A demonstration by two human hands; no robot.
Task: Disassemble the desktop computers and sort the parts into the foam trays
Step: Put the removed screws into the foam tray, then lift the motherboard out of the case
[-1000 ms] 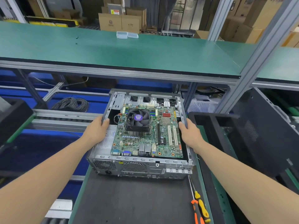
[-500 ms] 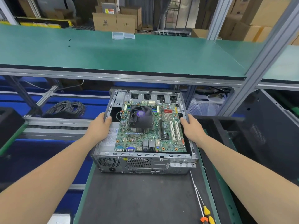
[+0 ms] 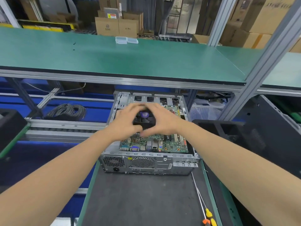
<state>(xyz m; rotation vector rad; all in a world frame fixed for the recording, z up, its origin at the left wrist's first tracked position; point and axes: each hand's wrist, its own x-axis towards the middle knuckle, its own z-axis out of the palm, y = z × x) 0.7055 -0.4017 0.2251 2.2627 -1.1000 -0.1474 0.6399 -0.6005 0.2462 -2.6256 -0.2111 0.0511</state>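
Arches left hand (image 3: 128,122) and right hand (image 3: 163,119) over the fan (image 3: 144,115), fingers curved past its far edge, thumbs close together at its near edge. Too blurred to tell whether gripping. Fan on green board (image 3: 172,145) inside open case (image 3: 146,163).

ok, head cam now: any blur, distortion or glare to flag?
Head view: left hand and right hand motion-blurred around the CPU fan; chassis and motherboard sharp; wide-angle lens bows the green shelf edge; light even, no strong glare.
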